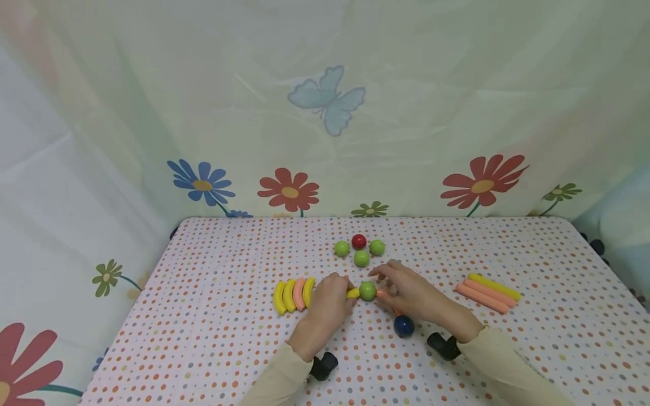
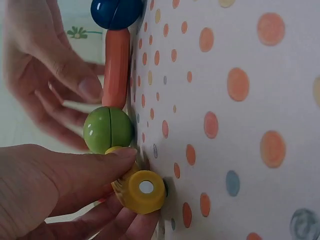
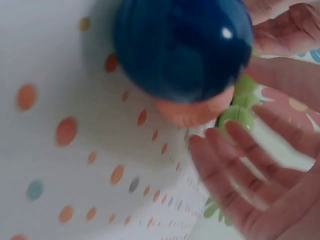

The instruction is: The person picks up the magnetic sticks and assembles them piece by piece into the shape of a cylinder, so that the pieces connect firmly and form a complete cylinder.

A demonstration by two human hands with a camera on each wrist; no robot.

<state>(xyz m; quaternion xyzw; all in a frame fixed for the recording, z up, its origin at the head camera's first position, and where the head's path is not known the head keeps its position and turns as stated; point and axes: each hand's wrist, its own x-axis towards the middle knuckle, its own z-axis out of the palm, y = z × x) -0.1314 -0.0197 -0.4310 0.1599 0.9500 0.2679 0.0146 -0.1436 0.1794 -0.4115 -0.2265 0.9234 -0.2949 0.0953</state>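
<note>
My left hand [image 1: 327,300] pinches a yellow curved stick [image 2: 145,192] between thumb and fingers, and a white disc shows on its end. The stick's far end meets a green ball [image 1: 368,291]. From that ball an orange rod [image 2: 116,67] runs to a dark blue ball [image 1: 404,326], forming one joined row on the table. Beside the rod is my right hand [image 1: 412,292], its fingers spread and loosely extended. Its thumb lies close to the rod in the left wrist view; whether it touches, I cannot tell.
Several curved pieces, yellow [image 1: 280,298] and salmon [image 1: 299,294], line up left of my left hand. Farther back sit a red ball [image 1: 359,242] and three green balls [image 1: 361,259]. Straight sticks, yellow [image 1: 495,286] and salmon [image 1: 482,298], lie at the right on the dotted tablecloth [image 1: 213,338].
</note>
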